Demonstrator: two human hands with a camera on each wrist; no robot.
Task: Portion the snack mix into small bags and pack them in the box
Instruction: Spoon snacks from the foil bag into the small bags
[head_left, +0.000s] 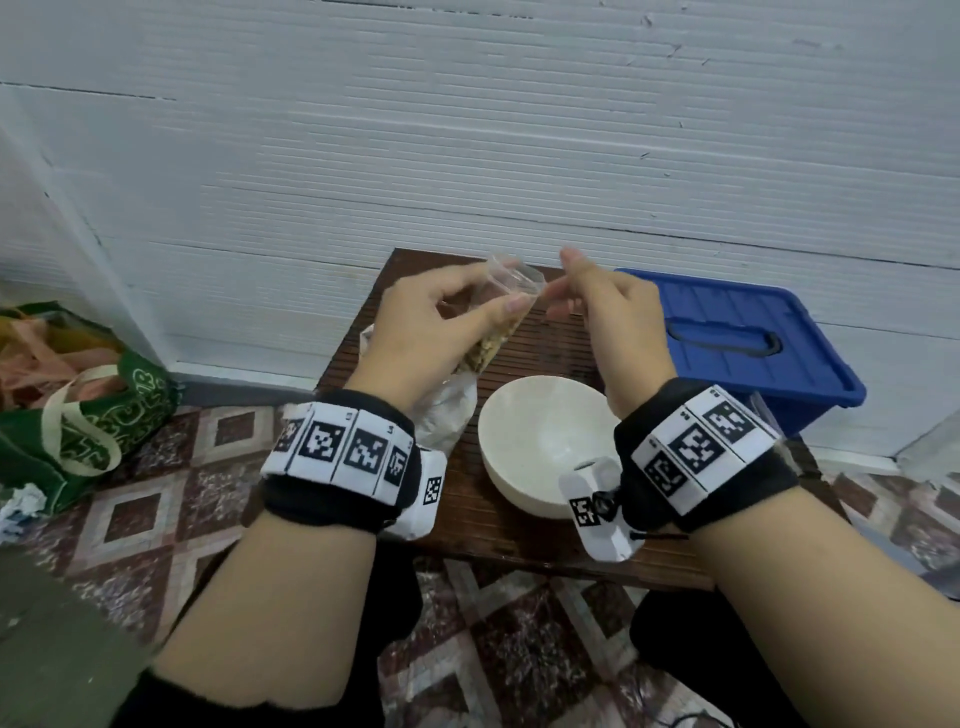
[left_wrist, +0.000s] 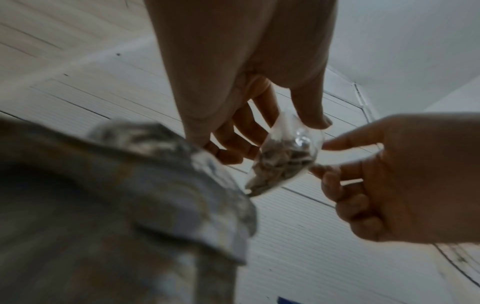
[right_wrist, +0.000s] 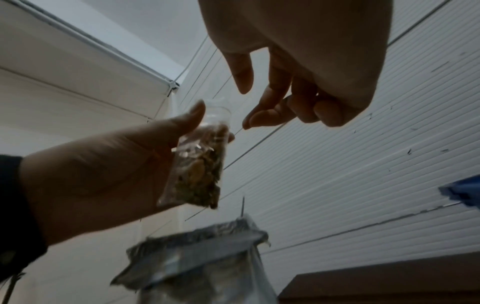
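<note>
— What is in the left hand?

— The left hand (head_left: 426, 317) is raised above a low dark wooden table (head_left: 524, 540), thumb and fingers pinching a small clear bag (head_left: 501, 322) partly filled with tan snack mix. In the right wrist view, the thumb (right_wrist: 192, 117) lies against the bag's near face below its open mouth, and the mix sits in the lower half.

— And the right hand?

— The right hand (head_left: 608, 322) is just beside the bag's mouth. Its index finger and thumb reach toward the top edge while the other fingers (left_wrist: 353, 205) are loosely curled. Whether the fingertips are touching the plastic cannot be told from any view; it grips nothing that can be made out.

— Where is the rest of the mix?

— A crumpled silvery pouch (head_left: 447, 410) stands on the table under the left wrist, its torn top open — blurred in both wrist views. Its contents are not visible.

— The box?

— A blue plastic box (head_left: 743, 343) with a black handle on its closed lid sits on the floor to the right of the table, against a white ribbed wall (head_left: 467, 130). A white bowl (head_left: 540, 441) rests on the table between the two wrists, nothing visible inside it.

— Anything else?

— A green tote bag (head_left: 98, 410) on the patterned tile floor at far left.
</note>
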